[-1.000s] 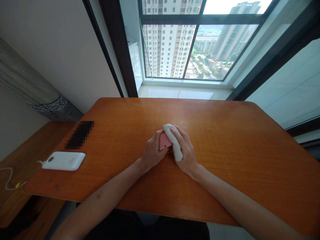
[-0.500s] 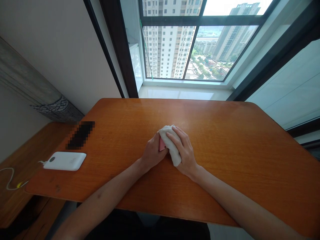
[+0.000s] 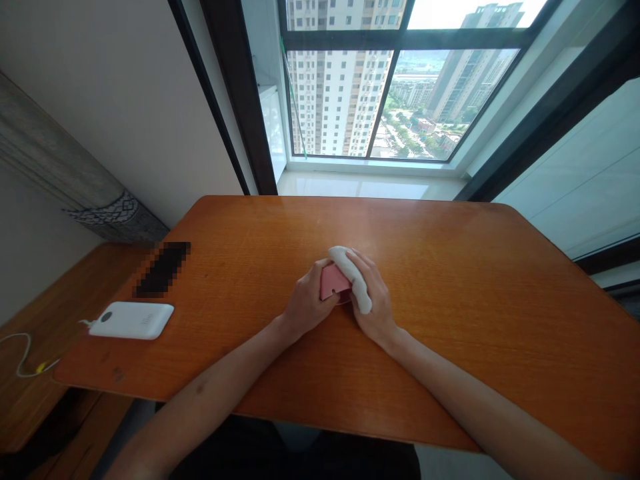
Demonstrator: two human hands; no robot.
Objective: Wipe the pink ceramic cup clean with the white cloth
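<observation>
Mid-wipe at the centre of the worktop (image 3: 450, 293): left hand (image 3: 306, 305) closed around a small pink case (image 3: 332, 283), right hand (image 3: 373, 300) pressing a folded white cloth (image 3: 351, 275) against its edge. Likely next: turn case, wipe remaining faces with steady pressure.

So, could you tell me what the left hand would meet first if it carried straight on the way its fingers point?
The left hand points up and right, at the small pink flat object it already grips. Just beyond lies the rolled white cloth under the right hand, probably next, though depth is unclear.
</observation>
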